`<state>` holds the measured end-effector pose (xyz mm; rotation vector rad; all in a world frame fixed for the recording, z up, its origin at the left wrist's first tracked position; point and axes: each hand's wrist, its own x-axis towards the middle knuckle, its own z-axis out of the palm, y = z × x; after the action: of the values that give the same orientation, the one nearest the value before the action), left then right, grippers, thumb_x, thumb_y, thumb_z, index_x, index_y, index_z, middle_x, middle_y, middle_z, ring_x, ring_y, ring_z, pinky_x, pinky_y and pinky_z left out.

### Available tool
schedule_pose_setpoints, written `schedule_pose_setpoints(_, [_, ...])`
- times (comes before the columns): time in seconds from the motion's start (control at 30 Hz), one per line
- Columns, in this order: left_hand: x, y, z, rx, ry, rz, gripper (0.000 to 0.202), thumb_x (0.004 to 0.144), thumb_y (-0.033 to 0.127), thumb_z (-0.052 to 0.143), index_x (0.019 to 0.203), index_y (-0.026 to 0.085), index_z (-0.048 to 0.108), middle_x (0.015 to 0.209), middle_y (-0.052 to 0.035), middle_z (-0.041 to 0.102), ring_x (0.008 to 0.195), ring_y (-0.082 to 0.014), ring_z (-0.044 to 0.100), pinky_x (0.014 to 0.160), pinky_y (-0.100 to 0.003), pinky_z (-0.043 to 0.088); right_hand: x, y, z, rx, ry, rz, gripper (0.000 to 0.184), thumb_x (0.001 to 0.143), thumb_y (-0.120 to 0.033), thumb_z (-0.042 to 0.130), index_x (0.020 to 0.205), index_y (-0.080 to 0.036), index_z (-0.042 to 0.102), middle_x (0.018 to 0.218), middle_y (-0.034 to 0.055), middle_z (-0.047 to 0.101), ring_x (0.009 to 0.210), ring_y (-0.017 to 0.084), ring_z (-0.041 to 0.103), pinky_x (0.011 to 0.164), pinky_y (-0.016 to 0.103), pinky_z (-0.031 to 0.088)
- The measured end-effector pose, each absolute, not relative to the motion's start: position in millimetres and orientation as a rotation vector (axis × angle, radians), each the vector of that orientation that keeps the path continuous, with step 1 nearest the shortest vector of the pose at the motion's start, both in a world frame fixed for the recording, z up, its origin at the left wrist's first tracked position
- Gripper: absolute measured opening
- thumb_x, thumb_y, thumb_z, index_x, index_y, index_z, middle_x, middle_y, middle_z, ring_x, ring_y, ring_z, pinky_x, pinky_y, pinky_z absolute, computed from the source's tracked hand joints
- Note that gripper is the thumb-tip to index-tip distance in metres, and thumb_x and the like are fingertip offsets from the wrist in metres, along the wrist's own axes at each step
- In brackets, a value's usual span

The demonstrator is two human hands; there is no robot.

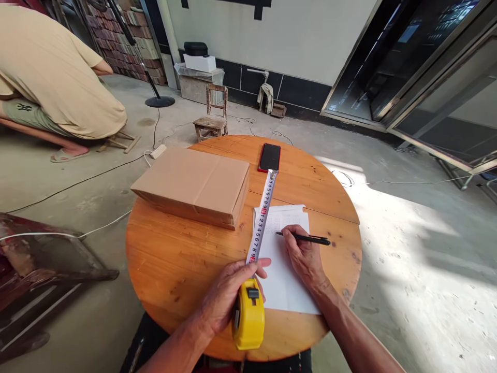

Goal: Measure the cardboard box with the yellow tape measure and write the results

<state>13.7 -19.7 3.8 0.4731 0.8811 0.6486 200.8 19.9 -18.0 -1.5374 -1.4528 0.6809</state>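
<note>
My left hand (229, 290) grips a yellow tape measure (250, 321) near the front of the round wooden table, thumb pressed on the blade. The metal blade (263, 217) is drawn out away from me, its hooked end close to the phone. In my right hand (305, 256) is a black pen (312, 239), its tip over the upper part of the white paper sheets (281, 287). Rows of small marks show on the paper, too small to read. A closed brown cardboard box (194, 184) lies flat on the table to the left of the blade.
The round wooden table (182, 259) fills the middle. A black phone with a red edge (269, 157) lies at its far side. Beyond stand a small wooden chair (213, 116) and a black stand base (159, 101). A person in a beige shirt (58, 77) sits low at left.
</note>
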Motion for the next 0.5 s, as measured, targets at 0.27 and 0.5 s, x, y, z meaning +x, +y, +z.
schedule_pose_setpoints(0.27, [13.3, -18.7, 4.3, 0.463, 0.878, 0.643, 0.031, 0.078, 0.042, 0.061, 0.084, 0.013, 0.066, 0.064, -0.0054, 0.065, 0.052, -0.0112, 0.056, 0.047, -0.019, 0.039, 200.0, 20.4, -16.2, -1.520, -1.475, 0.674, 0.018, 0.087, -0.029, 0.047, 0.075, -0.019, 0.056, 0.066, -0.0014, 0.053, 0.062, 0.013, 0.046, 0.058, 0.024, 0.036])
schedule_pose_setpoints(0.5, [13.4, -20.0, 4.8, 0.480, 0.887, 0.646, 0.032, 0.077, 0.044, 0.061, 0.082, 0.013, 0.066, 0.068, -0.0065, 0.066, 0.052, -0.0110, 0.056, 0.048, -0.019, 0.038, 201.0, 20.2, -16.2, -1.554, -1.507, 0.665, 0.019, 0.087, -0.031, 0.046, 0.076, -0.019, 0.057, 0.066, -0.0010, 0.054, 0.060, 0.013, 0.046, 0.056, 0.024, 0.035])
